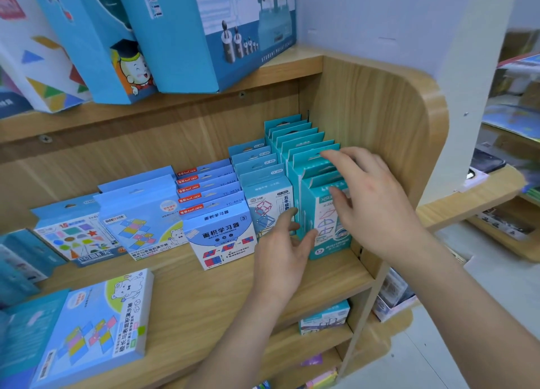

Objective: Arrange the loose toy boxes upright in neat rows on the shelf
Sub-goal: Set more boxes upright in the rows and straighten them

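The head camera shows the right end of the shelf (204,306) largely in order. A teal row (301,146) of boxes stands upright, front to back, hard against the wooden side panel (380,105). Just to its left stand a blue row (257,166) and then a red-label row (209,191), both upright and fairly straight. Further left, two wider pale-blue boxes (140,213) and a shapes box (73,236) are upright or leaning back, less squarely lined up.

Both hands are at the teal row. The right hand (377,201) lies over the tops of the front boxes, fingers spread and thumb on the face of the front teal box (327,251). Its grip is apart, pressing rather than clasping. The left hand (280,257) reaches up from below with loose, parted fingers. Its thumb touches the lower left edge of that box and a fingertip sits at the gap beside the blue row. It holds nothing.

This looks like a squaring-up of the teal row, so the three right-hand rows seem close to done. Work remains on the left. A flat bear box (96,324) lies face up at the front of the shelf, well apart from the rows. Another blue box (20,339) lies beside it, partly cut off by the frame edge, and some dark teal boxes (23,260) tilt at the far left. By this showing the task is past halfway but not finished.
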A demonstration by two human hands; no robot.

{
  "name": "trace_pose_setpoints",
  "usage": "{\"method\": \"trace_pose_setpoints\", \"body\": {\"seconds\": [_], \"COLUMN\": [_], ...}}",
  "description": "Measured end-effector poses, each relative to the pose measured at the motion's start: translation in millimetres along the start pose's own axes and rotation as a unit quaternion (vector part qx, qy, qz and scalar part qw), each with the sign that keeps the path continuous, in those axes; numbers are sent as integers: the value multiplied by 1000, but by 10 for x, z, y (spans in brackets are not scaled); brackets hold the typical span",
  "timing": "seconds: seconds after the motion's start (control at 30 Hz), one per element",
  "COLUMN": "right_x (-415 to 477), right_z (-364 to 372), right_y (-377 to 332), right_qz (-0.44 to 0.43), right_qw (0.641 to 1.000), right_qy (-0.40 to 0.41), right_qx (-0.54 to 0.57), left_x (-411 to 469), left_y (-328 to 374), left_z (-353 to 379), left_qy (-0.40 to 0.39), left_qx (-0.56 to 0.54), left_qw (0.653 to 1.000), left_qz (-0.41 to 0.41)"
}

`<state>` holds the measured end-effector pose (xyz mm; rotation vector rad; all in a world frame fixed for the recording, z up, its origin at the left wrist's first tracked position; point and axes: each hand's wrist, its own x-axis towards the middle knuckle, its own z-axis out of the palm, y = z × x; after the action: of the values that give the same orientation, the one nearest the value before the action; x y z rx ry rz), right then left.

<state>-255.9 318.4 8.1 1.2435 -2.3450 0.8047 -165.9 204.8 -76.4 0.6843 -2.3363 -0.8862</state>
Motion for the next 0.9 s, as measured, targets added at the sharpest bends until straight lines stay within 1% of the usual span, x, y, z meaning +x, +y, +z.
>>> {"method": "trace_pose_setpoints", "body": {"seconds": [0.3,0.43,0.53,0.73,0.9], "right_x": [-67,-60,-57,-73,-95], "right_z": [-8,9,28,30,11], "right_y": [13,16,8,28,32], "right_qz": [-4,-9,-9,-17,-18], "right_qw": [1000,1000,1000,999,998], "right_qy": [2,8,5,27,46], "right_qx": [7,9,3,25,39], "left_x": [-20,-13,27,25,-7], "left_y": [86,127,129,68,63], "left_z": [-52,-22,-11,-22,-56], "left_qy": [41,16,7,20,33], "left_qx": [-52,-98,-120,-100,-91], "left_qw": [997,995,993,995,995], "left_qz": [28,34,14,13,34]}}
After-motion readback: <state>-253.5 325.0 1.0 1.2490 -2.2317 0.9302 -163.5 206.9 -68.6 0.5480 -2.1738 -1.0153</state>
